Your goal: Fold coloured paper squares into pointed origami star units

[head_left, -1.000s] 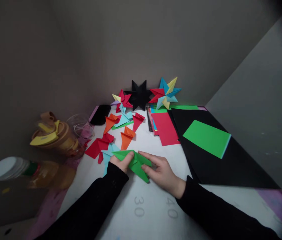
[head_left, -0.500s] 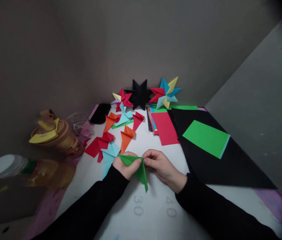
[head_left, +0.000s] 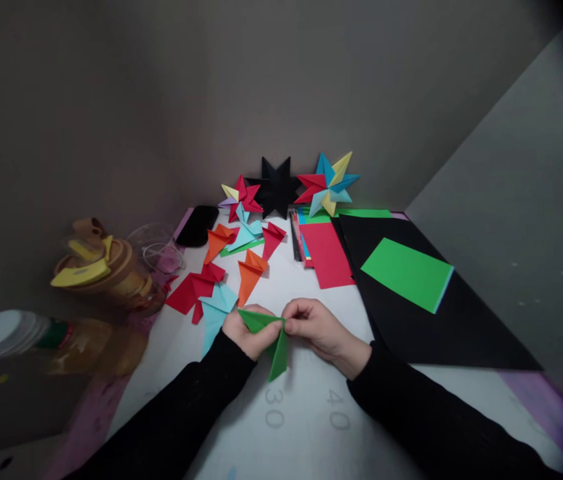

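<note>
A folded piece of green paper [head_left: 278,357] is held between both hands above the white table surface. My left hand [head_left: 251,332] grips it from the left, thumb on top and fingers under it. On the other side, my right hand [head_left: 318,330] pinches its upper corner between thumb and forefinger. One folded flap points down toward me. Just left of my left hand lies a light blue folded paper piece [head_left: 218,307]. Beyond it are a red folded piece [head_left: 192,292] and an orange one [head_left: 251,270].
Against the wall stand a black paper star [head_left: 276,188] and a multicoloured star [head_left: 330,185]. At right, green sheets [head_left: 408,273] lie on a large black sheet [head_left: 461,333]; red sheets [head_left: 328,257] are beside them. A bottle [head_left: 96,347], a brown cup [head_left: 126,267] and a phone [head_left: 198,227] occupy the left.
The green paper's lower flap has swung left and now shows its broader face. Both hands keep their hold. The whole view has shifted slightly.
</note>
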The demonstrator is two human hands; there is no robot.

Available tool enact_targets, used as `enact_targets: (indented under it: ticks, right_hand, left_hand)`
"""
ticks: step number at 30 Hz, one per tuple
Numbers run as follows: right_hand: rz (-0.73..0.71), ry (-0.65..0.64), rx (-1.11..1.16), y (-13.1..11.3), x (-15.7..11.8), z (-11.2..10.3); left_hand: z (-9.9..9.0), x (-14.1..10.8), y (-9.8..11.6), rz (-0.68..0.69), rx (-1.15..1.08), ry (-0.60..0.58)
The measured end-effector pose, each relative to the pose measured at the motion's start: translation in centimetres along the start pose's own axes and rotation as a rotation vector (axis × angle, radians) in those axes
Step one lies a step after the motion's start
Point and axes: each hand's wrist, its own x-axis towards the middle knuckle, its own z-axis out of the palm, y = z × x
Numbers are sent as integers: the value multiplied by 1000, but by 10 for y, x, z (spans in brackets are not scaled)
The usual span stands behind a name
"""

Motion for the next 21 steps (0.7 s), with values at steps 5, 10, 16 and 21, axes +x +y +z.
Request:
enact_targets:
  ticks: [5,10,16,21]
  right_hand:
    - [-8,-8,-4,1,0,-2]
    - [-32,-30,21,0,1,-1]
    - [-23,-44,24,-3,0,2]
    - [-36,-40,-10,-3,0,1]
  left_hand:
    - [1,0,2,-32,-49,-17]
    - [1,-1,3,-49,-110,-7]
    - [4,-1,0,-24,-135,16]
    - [5,-2,2,-14,-120,21]
